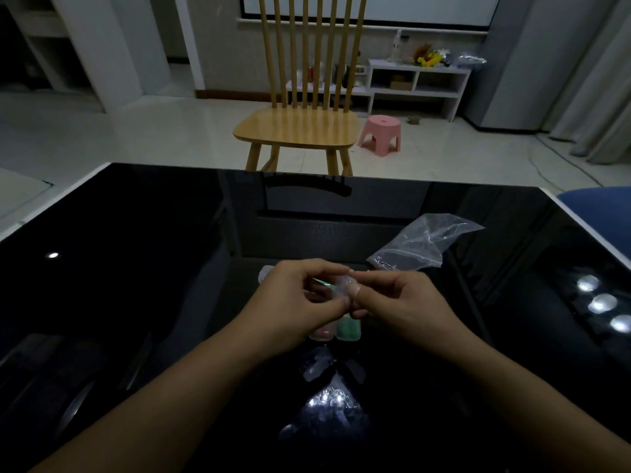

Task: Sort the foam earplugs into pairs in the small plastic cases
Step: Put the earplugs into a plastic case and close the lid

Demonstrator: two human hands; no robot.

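Room: dim living space past the far edge of the worktop (136,268) — a wooden chair (300,124), a pink stool (380,133) and a white shelf unit (420,83) well beyond the fingers.
Surface: glossy black worktop, full of ceiling-light reflections that can be mistaken for small clear parts.
Fingers: left hand (293,302) and right hand (399,298) meet at the tips, both pinching one small clear case (343,288) held up off the worktop between them; thumbs sit on its near side.
Case contents: a thin green glint shows just left of the held case, likely an earplug, but too dim to be sure.
Just below the fingers: two cases on the worktop side by side and touching — a pinkish case (321,332) on the left, a green case (348,328) on the right.
Beyond the left knuckles: a pale bit of clear plastic (265,273), mostly hidden.
Beyond the right hand: an empty-looking zip bag (420,245), near but apart.
Step in hand: judged to be opening or closing the held case.
Doing it well: keep the left pinch fixed as the anchor and let only the right thumb work the lid; hold the case low over the worktop so a dropped plug stays near the fingers; check both plugs match in colour before snapping shut; then set it beside the green case.
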